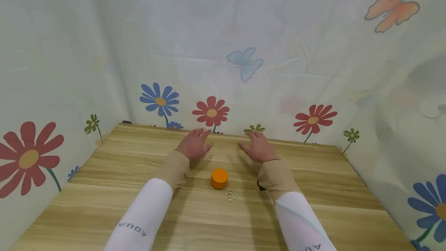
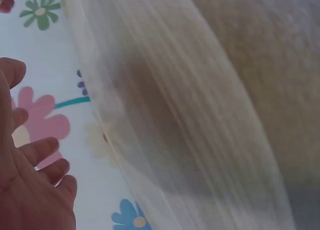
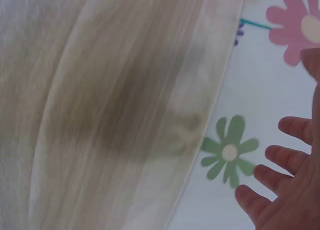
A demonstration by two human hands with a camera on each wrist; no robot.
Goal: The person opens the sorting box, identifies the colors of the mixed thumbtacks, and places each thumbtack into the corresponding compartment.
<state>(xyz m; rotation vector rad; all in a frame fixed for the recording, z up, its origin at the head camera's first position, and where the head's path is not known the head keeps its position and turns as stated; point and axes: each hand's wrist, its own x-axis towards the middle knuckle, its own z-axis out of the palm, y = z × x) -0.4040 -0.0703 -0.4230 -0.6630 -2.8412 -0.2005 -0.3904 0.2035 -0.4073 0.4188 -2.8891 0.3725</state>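
Both hands reach forward over the far part of the wooden table in the head view. The left hand (image 1: 193, 144) holds nothing, its fingers spread and pointing toward the back curtain. Opposite it, the right hand (image 1: 258, 148) is likewise spread and free of any object. Between the forearms and nearer the body sits a round orange container (image 1: 219, 178). Just in front of that lie several tiny ring-like pieces (image 1: 230, 196) in a small cluster. The wrist views show the left fingers (image 2: 40, 151) and right fingers (image 3: 285, 157) loosely extended, apart from each other.
The wood-grain table (image 1: 115, 165) ends at a back edge against a white curtain (image 1: 195, 49) printed with flowers and butterflies. More of this curtain hangs along the left and right sides. A small dark item (image 1: 127, 122) shows at the far left corner.
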